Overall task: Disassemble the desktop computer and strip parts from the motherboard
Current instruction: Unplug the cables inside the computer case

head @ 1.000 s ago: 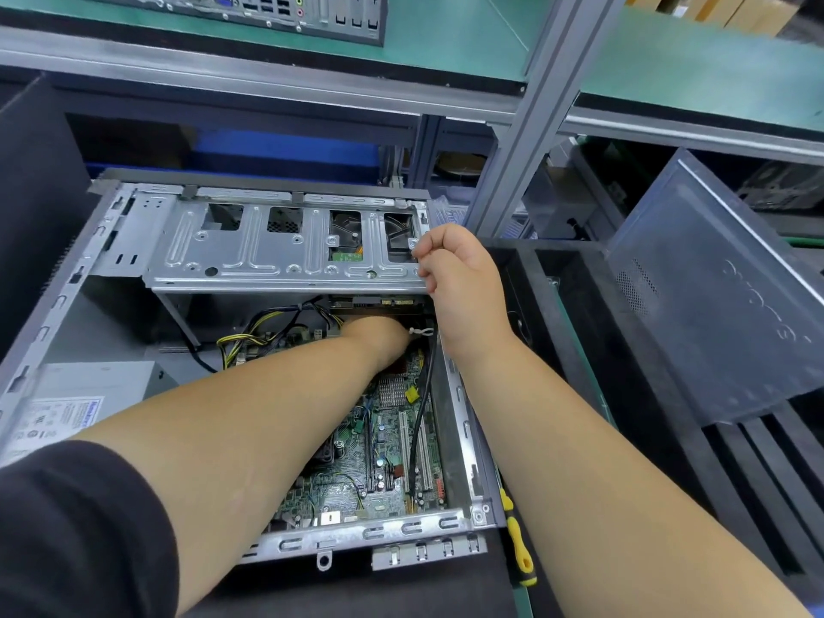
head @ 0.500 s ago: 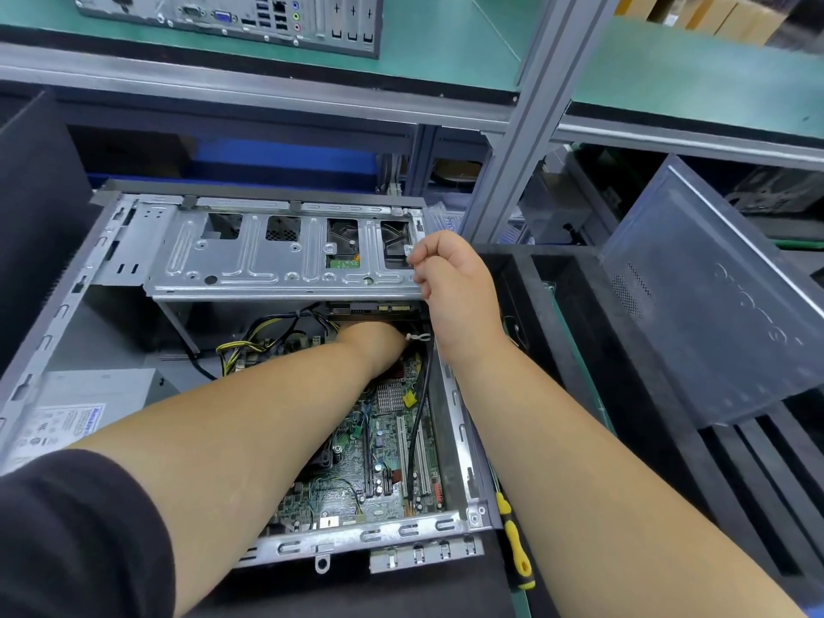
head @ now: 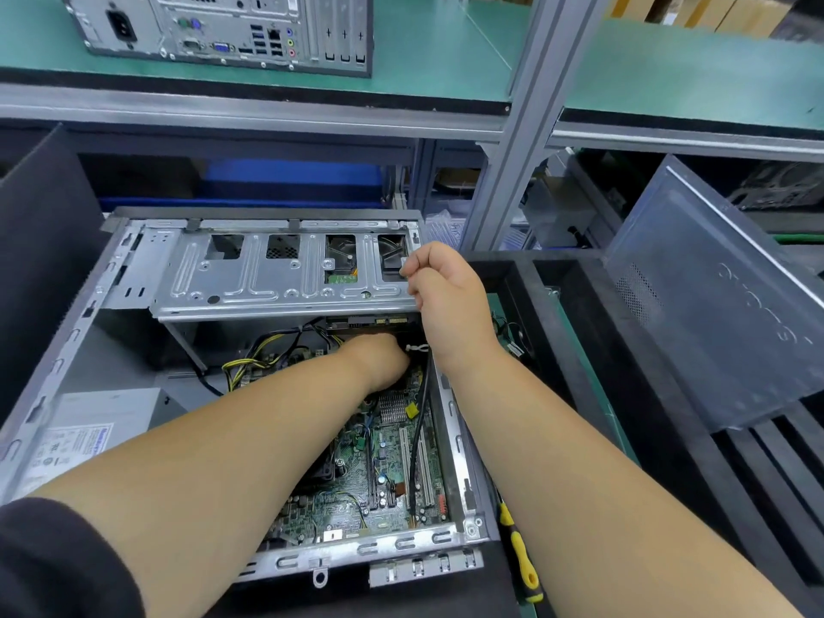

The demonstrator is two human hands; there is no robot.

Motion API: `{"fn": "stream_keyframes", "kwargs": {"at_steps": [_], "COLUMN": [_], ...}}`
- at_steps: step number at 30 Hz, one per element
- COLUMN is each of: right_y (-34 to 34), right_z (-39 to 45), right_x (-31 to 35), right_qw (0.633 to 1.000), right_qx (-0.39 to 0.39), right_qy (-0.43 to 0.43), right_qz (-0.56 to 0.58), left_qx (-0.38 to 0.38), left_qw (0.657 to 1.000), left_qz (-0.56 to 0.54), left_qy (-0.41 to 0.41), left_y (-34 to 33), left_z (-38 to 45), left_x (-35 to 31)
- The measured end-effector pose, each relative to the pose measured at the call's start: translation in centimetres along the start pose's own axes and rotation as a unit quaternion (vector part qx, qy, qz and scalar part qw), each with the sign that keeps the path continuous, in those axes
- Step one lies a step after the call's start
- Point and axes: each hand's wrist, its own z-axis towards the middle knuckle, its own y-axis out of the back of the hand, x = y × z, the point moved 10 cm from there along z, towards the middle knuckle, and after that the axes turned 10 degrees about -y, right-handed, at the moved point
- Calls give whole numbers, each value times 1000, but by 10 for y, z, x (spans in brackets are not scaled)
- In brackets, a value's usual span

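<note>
An open desktop case (head: pixel 463 524) lies on its side in front of me. Its green motherboard (head: pixel 388 466) shows at the bottom. A metal drive cage (head: pixel 249 283) spans the far end, with a drive (head: pixel 370 322) under its right part. My left hand (head: pixel 379 361) reaches under the cage towards the drive; its fingers are hidden. My right hand (head: pixel 446 287) is at the cage's right end, fingers curled, pinching a small tab on the cage edge. A black cable (head: pixel 417 439) runs along the case's right wall.
A power supply (head: pixel 84 439) sits in the case's left part, with yellow and black wires (head: pixel 249 363) beside it. A yellow-handled screwdriver (head: pixel 521 559) lies right of the case. A removed grey side panel (head: pixel 713 305) leans at the right. Another computer (head: pixel 223 29) stands on the green shelf.
The view has tilted slightly, so the case sits lower in frame. My right hand has shifted a little along the cage's right end. My left hand stays under the cage.
</note>
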Motion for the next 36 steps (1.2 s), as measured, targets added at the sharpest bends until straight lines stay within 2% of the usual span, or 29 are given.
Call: {"fn": "stream_keyframes", "kwargs": {"at_steps": [5, 13, 19, 24, 28, 32, 36], "right_y": [-2, -4, -11, -17, -16, -28, -38], "right_z": [-1, -4, -6, -9, -13, -25, -28], "right_x": [-1, 1, 1, 3, 11, 22, 21], "right_qw": [1000, 999, 995, 990, 991, 975, 971], "right_qx": [10, 20, 33, 44, 36, 54, 83], "right_qy": [-2, 7, 17, 38, 72, 135, 115], "right_qz": [-17, -36, -89, -125, -110, -170, -192], "left_qx": [59, 81, -53, -76, -147, -213, -248], "left_qw": [997, 993, 996, 995, 988, 971, 961], "left_qz": [35, 70, 36, -3, -41, -106, -118], "left_qy": [-20, -53, -63, -64, -36, -7, 18], "left_y": [3, 32, 62, 74, 95, 117, 126], "left_z": [-30, -94, -129, -159, -185, -202, -208], "left_x": [-10, -1, 20, 46, 69, 89, 107]}}
